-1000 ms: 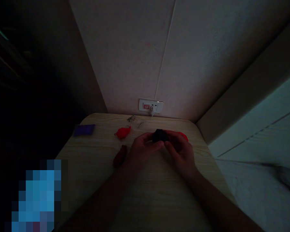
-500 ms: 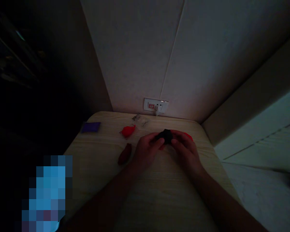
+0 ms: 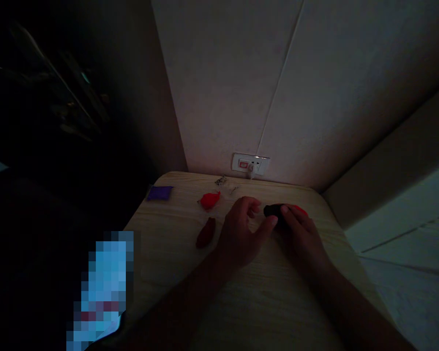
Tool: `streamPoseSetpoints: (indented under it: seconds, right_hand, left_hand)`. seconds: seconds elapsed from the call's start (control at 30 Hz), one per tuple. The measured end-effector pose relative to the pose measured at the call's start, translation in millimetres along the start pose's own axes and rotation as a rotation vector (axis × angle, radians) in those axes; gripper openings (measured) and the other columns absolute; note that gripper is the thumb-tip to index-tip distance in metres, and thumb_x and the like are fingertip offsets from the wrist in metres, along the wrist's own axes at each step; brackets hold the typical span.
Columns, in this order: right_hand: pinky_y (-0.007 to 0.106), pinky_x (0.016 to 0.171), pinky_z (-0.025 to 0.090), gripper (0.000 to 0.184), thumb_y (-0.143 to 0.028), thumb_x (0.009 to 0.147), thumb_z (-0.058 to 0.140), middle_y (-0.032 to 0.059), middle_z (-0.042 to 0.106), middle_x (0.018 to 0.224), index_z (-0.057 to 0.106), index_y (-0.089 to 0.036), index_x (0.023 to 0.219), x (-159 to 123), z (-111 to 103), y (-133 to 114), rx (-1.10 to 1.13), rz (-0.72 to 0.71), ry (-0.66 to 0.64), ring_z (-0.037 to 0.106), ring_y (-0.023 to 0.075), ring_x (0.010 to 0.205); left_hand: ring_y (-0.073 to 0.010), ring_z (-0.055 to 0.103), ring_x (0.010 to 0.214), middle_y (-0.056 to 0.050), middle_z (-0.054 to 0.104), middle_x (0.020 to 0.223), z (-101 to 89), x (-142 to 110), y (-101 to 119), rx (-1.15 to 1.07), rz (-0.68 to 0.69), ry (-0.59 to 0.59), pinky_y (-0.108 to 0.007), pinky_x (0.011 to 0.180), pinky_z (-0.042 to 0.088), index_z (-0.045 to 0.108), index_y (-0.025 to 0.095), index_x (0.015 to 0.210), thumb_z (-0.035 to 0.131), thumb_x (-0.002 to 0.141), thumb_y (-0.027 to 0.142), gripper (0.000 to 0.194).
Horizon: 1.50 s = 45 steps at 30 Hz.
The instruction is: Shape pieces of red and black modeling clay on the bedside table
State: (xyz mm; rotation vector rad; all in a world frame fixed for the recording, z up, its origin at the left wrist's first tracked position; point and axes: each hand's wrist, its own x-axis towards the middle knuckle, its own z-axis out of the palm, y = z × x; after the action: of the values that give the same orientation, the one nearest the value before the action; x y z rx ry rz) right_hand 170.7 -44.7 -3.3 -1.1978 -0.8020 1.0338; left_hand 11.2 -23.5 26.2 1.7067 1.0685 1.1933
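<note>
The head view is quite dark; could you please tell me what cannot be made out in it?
In the head view:
Black lump: partly hidden by the right hand.
Red item: partly covered by that hand.
Blue shape: obscured by pixelation.
Whether the left hand touches the lump: too dark to tell.

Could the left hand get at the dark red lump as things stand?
Probably yes: the left hand looks empty, and the dark red lump lies beside it on the table, nothing visible between.

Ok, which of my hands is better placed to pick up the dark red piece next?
Probably your left hand: it is closer to the dark red piece and looks empty, while your right hand holds the black lump.
</note>
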Motion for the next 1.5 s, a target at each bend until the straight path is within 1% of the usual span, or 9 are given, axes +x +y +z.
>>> streamPoseSetpoints:
  seconds: [0.1,0.23,0.4,0.53,0.77,1.1,1.3,1.4,1.5]
  right_hand:
    - [0.025,0.049,0.049,0.035,-0.052,0.075,0.083,0.0006,0.07,0.073,0.072,-0.021,0.086,-2,7,-2,0.054,0.048,-0.007,0.061,0.0155,0.057]
    - [0.025,0.046,0.045,0.043,-0.054,0.074,0.082,0.0005,0.068,0.077,0.072,-0.02,0.096,-1,12,-9,-0.018,0.043,-0.012,0.055,0.0124,0.053]
    - [0.026,0.059,0.049,0.036,-0.048,0.075,0.083,0.0,0.067,0.078,0.067,-0.019,0.091,9,18,-23,-0.258,-0.122,-0.123,0.061,0.0143,0.066]
    - [0.03,0.064,0.052,0.034,-0.04,0.076,0.081,0.0042,0.073,0.091,0.063,-0.021,0.098,24,41,-26,-0.469,-0.234,-0.239,0.067,0.0197,0.075]
    - [0.04,0.084,0.054,0.028,-0.017,0.079,0.068,0.0113,0.071,0.103,0.065,-0.016,0.107,62,85,-13,-0.921,-0.638,-0.217,0.067,0.0251,0.091]
    - [0.044,0.094,0.053,0.035,-0.01,0.082,0.064,0.016,0.069,0.112,0.071,-0.015,0.116,87,100,14,-1.038,-0.696,-0.341,0.065,0.0289,0.102]
    - [0.048,0.105,0.049,0.043,-0.012,0.082,0.063,0.0132,0.07,0.124,0.068,-0.019,0.125,72,83,-2,-0.988,-0.716,-0.338,0.064,0.0293,0.117]
    - [0.043,0.083,0.06,0.034,-0.031,0.09,0.063,0.0134,0.072,0.118,0.069,-0.019,0.122,41,65,-23,-0.713,-0.555,-0.223,0.07,0.0262,0.098]
    - [0.031,0.058,0.059,0.043,-0.048,0.096,0.057,0.0102,0.075,0.101,0.066,-0.019,0.127,4,49,-39,-0.475,-0.216,-0.472,0.072,0.0206,0.078]
  left_hand:
    - [-0.0181,0.061,0.085,-0.003,0.065,0.09,-8.0,4,20,0.164,0.084,-0.055,-0.032,0.079,0.048,0.063,0.02,0.09,0.058,0.092,0.027,0.009]
    - [-0.0229,0.062,0.089,-0.004,0.066,0.096,-33.4,-3,36,0.469,0.045,-0.174,-0.037,0.081,0.049,0.065,0.022,0.095,0.061,0.09,0.029,0.01]
    - [-0.0293,0.06,0.103,-0.011,0.062,0.111,-79.0,-35,14,0.798,-0.049,-0.045,-0.045,0.092,0.049,0.061,0.018,0.108,0.06,0.091,0.034,0.022]
    - [-0.0323,0.059,0.108,-0.014,0.06,0.116,-91.8,-49,-12,0.859,-0.183,-0.055,-0.045,0.093,0.049,0.059,0.016,0.115,0.065,0.088,0.039,0.036]
    - [-0.0279,0.064,0.098,-0.012,0.066,0.107,-90.9,-54,-23,0.47,-0.13,-0.044,-0.042,0.091,0.049,0.063,0.019,0.105,0.049,0.094,0.026,0.019]
    - [-0.0144,0.057,0.061,-0.003,0.066,0.085,-78.8,-54,-33,-0.555,-0.54,-0.065,-0.027,0.054,0.046,0.058,0.016,0.117,0.068,0.078,0.037,0.046]
    - [-0.0094,0.05,0.054,-0.001,0.063,0.079,-73.4,-50,-27,-0.519,-0.476,-0.091,-0.024,0.049,0.043,0.062,0.014,0.11,0.071,0.082,0.042,0.041]
    - [-0.0081,0.05,0.054,-0.006,0.068,0.094,-69.0,-46,-22,-0.519,-0.434,-0.08,-0.024,0.048,0.041,0.06,0.015,0.114,0.071,0.081,0.039,0.042]
    - [-0.0076,0.048,0.052,-0.005,0.07,0.093,-58.2,-38,-15,-0.531,-0.421,-0.099,-0.023,0.047,0.039,0.057,0.016,0.118,0.072,0.08,0.036,0.046]
